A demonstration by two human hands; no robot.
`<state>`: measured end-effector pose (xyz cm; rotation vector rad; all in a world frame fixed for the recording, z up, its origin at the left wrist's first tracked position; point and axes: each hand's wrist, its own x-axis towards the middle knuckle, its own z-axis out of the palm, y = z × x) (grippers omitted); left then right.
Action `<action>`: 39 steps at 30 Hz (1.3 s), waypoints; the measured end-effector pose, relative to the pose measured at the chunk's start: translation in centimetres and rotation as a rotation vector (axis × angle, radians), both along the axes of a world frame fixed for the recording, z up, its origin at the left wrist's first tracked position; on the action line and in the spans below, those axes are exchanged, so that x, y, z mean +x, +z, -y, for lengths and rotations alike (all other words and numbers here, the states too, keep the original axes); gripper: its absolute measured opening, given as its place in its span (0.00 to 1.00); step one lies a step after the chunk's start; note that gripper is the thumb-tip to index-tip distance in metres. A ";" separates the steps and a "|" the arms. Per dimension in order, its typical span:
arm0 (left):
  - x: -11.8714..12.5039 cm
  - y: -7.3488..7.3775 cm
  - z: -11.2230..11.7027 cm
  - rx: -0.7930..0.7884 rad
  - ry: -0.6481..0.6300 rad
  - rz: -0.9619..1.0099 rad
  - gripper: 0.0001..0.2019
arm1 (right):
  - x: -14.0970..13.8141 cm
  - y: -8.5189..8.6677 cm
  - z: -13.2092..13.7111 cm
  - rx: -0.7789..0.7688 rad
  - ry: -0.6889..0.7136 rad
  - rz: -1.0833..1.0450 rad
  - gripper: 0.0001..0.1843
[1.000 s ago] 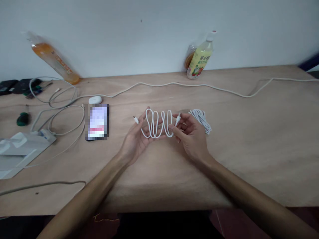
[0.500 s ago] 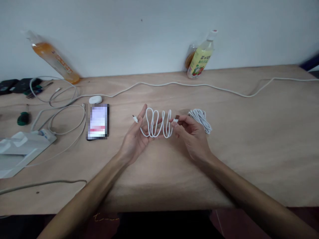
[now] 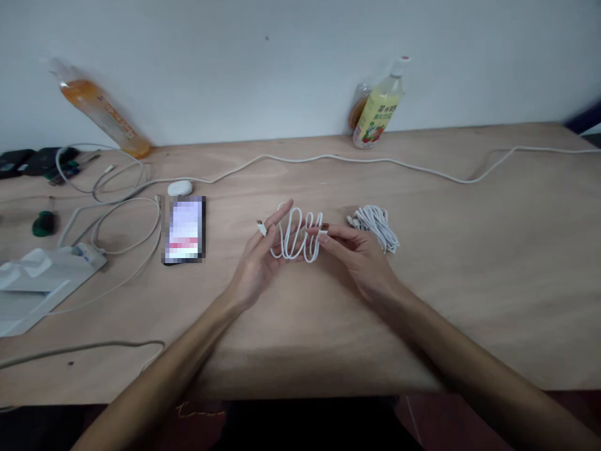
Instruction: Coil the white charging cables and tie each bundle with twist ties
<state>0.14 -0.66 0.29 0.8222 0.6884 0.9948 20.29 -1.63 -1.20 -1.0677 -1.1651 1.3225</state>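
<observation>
I pinch one plug [image 3: 261,228] of a looped white cable [image 3: 291,257] in my left hand [image 3: 256,263] and the other plug [image 3: 323,232] in my right hand [image 3: 361,254]. A bundled cable [image 3: 380,227] lies just beside it; a phone [image 3: 185,229] lies left, a yellow bottle [image 3: 378,113] stands far right.

A slim white cable [image 3: 292,255], gathered in several narrow side-by-side loops, is held above the surface [image 3: 422,313]. Its left plug [image 3: 261,228], metal end angled outward, sits between the left fingers [image 3: 277,216]; its right plug [image 3: 323,233] is pinched by the right fingers [image 3: 340,232].

Left grip [image 3: 256,262] near right grip [image 3: 362,255], both pinched
</observation>
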 end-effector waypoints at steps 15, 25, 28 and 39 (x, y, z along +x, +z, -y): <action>0.2 -0.3 0.0 -0.089 -0.046 0.031 0.17 | 0.1 -0.6 -0.2 -0.056 -0.083 0.007 0.18; 0.1 0.6 -0.2 -0.139 -0.065 0.101 0.24 | 0.0 -0.5 -0.2 -0.093 -0.132 -0.050 0.19; 0.2 0.5 -0.1 -0.120 -0.028 0.085 0.23 | 0.0 -0.5 -0.2 -0.087 -0.126 -0.050 0.17; 0.2 0.0 -0.2 -0.029 -0.041 -0.019 0.20 | 0.2 0.0 -0.1 -0.049 -0.124 -0.001 0.13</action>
